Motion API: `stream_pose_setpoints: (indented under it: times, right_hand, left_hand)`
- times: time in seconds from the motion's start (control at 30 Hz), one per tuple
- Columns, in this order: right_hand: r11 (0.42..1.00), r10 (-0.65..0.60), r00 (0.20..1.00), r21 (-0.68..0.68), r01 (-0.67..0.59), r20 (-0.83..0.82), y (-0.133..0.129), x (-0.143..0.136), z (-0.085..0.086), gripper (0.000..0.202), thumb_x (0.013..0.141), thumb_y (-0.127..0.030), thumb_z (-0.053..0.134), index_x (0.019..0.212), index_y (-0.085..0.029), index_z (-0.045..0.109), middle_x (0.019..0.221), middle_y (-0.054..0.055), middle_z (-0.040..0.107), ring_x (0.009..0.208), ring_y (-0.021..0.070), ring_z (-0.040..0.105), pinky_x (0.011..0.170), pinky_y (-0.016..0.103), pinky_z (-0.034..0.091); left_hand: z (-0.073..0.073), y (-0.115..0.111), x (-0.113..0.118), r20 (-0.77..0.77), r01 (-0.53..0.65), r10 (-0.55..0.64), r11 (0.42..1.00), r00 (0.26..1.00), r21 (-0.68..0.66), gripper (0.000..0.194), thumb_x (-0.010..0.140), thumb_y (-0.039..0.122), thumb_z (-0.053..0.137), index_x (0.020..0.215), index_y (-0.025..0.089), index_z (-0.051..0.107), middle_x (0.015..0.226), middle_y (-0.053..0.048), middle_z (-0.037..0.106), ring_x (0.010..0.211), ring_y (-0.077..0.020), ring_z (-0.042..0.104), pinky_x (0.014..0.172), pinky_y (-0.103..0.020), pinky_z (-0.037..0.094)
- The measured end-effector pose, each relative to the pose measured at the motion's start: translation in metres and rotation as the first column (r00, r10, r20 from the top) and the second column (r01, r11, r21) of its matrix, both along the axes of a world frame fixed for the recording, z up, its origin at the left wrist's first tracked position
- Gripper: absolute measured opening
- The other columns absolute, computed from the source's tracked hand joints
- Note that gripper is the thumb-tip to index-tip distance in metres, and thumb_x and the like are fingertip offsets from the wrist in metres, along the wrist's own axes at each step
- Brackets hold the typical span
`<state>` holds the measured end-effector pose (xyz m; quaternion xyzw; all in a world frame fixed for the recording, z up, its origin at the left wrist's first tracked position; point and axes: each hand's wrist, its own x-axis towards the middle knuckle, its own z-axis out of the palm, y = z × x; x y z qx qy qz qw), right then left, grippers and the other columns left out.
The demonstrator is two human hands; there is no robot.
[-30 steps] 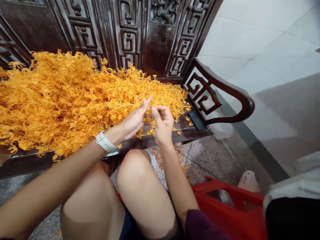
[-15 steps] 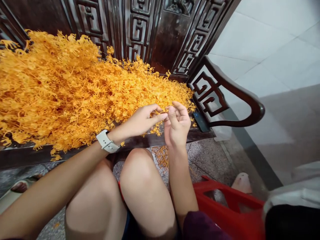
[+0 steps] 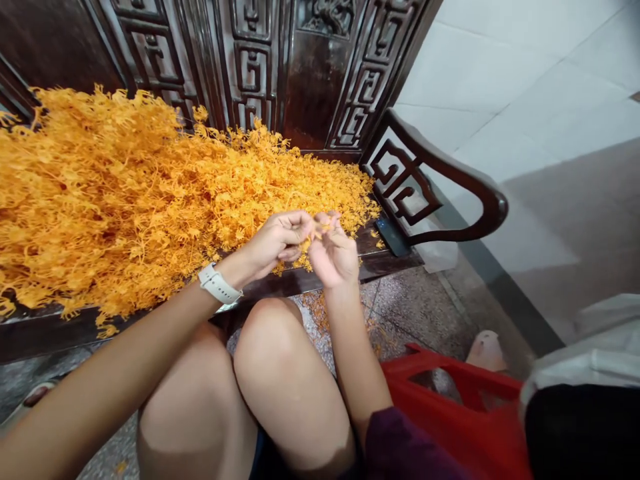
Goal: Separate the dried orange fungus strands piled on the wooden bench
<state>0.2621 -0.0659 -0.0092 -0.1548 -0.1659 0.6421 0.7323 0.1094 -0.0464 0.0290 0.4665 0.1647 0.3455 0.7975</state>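
Observation:
A large heap of orange plastic pieces, spidery and flower-like [image 3: 165, 200], covers much of a dark wooden bench seat [image 3: 280, 285]. In front of its right part my two hands meet over the seat's front edge. My left hand [image 3: 280, 241], with a pale watch strap on the wrist, is closed with thumb and fingers pinched on a small orange plastic piece [image 3: 324, 227]. My right hand [image 3: 339, 257], palm turned up, has its fingers bent around the same piece; its fingertips are blurred. How the piece is shaped between the fingers is hard to make out.
A dark phone [image 3: 391, 237] lies at the seat's right end beside the carved armrest [image 3: 450, 173]. Orange scraps [image 3: 320, 310] litter the floor below. A red plastic stool [image 3: 450, 400] stands at lower right, near a white bag-like thing [image 3: 590, 353].
Both hands have shifted slightly left and nearer each other, and the left fingers are more curled. The right fingers have folded inward. The whole view has shifted a little.

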Motion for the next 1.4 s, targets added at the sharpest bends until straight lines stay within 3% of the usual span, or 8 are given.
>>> stream_pose_setpoints:
  times: [0.13,0.23,0.77,1.13,1.2,1.27,1.33,1.4]
  right_hand:
    - [0.945,-0.209,0.975,0.27,0.183,0.07,-0.027,0.037,-0.007,0.041,0.067,0.002,0.064,0.099,-0.015,0.048,0.081,0.001,0.042,0.074,0.0025,0.044,0.07,0.009,0.049]
    - [0.885,-0.132,0.853,0.448,-0.129,0.505,-0.059,0.047,-0.009,0.035,0.083,-0.028,0.078,0.081,-0.014,0.046,0.069,0.002,0.033,0.063,0.0071,0.038,0.056,0.017,0.043]
    - [0.951,-0.308,0.684,0.193,0.241,0.661,-0.035,0.011,0.007,0.047,0.094,-0.054,0.068,0.126,-0.02,0.06,0.108,0.006,0.057,0.078,0.0057,0.053,0.067,0.019,0.049]
    - [0.763,-0.623,-0.132,0.636,0.116,0.771,-0.051,0.006,0.025,0.015,0.101,-0.024,0.063,0.091,-0.013,0.063,0.088,0.004,0.058,0.087,0.0083,0.053,0.082,0.025,0.04]
    - [0.838,-0.541,-0.073,0.545,0.039,0.838,-0.07,0.004,0.034,0.024,0.102,-0.022,0.059,0.082,-0.011,0.056,0.078,0.003,0.051,0.077,0.0075,0.045,0.074,0.025,0.034]
    - [0.856,-0.37,0.383,0.471,-0.213,0.846,-0.093,-0.003,0.041,0.032,0.105,-0.022,0.052,0.075,-0.011,0.048,0.069,0.002,0.046,0.068,0.0073,0.043,0.068,0.025,0.034]
    - [0.541,-0.081,0.721,0.638,-0.548,0.688,-0.11,-0.01,0.044,0.026,0.101,-0.022,0.058,0.077,-0.013,0.052,0.067,0.0,0.052,0.063,0.0074,0.048,0.064,0.026,0.038]
    - [0.143,0.055,0.662,0.65,-0.746,0.747,-0.115,-0.014,0.044,0.011,0.092,-0.019,0.069,0.09,-0.011,0.063,0.076,0.002,0.062,0.066,0.0069,0.053,0.064,0.025,0.042]
  left_hand:
    - [0.023,-0.002,-0.009,0.287,-0.143,0.152,0.988,0.946,-0.052,0.013,0.085,0.009,0.062,0.083,0.014,0.05,0.071,0.004,0.05,0.04,-0.001,0.033,0.045,-0.019,0.027]
    - [0.023,0.002,-0.01,0.197,-0.269,0.275,0.961,0.941,-0.057,0.007,0.099,0.023,0.058,0.096,0.016,0.056,0.076,0.002,0.057,0.049,-0.0036,0.047,0.047,-0.017,0.034]
    - [0.022,-0.016,0.008,-0.168,-0.294,0.318,0.943,0.933,0.153,0.028,0.102,0.042,0.056,0.108,0.019,0.041,0.093,-0.004,0.071,0.046,-0.0064,0.059,0.038,-0.015,0.035]
    - [0.013,-0.026,0.016,-0.137,-0.281,0.386,0.833,0.912,0.477,0.008,0.09,0.013,0.062,0.085,0.013,0.055,0.076,0.002,0.052,0.053,-0.0001,0.044,0.046,-0.015,0.033]
    - [0.019,-0.023,0.015,-0.145,-0.322,0.395,0.874,0.907,0.364,0.01,0.086,0.004,0.056,0.081,0.013,0.054,0.072,0.001,0.05,0.055,-0.0014,0.041,0.048,-0.016,0.032]
    - [0.026,-0.011,0.014,-0.117,-0.438,0.45,0.891,0.885,0.116,0.014,0.085,0.003,0.05,0.082,0.016,0.048,0.069,0.002,0.047,0.049,-0.0028,0.035,0.044,-0.018,0.026]
    - [0.029,0.005,0.01,-0.056,-0.629,0.627,0.776,0.777,-0.035,0.017,0.085,0.002,0.047,0.081,0.017,0.042,0.07,0.002,0.046,0.048,-0.0029,0.033,0.044,-0.019,0.027]
    - [0.028,0.018,0.004,-0.072,-0.64,0.637,0.765,0.768,-0.068,0.014,0.087,0.004,0.053,0.086,0.017,0.047,0.078,0.001,0.053,0.049,-0.0021,0.036,0.045,-0.018,0.031]
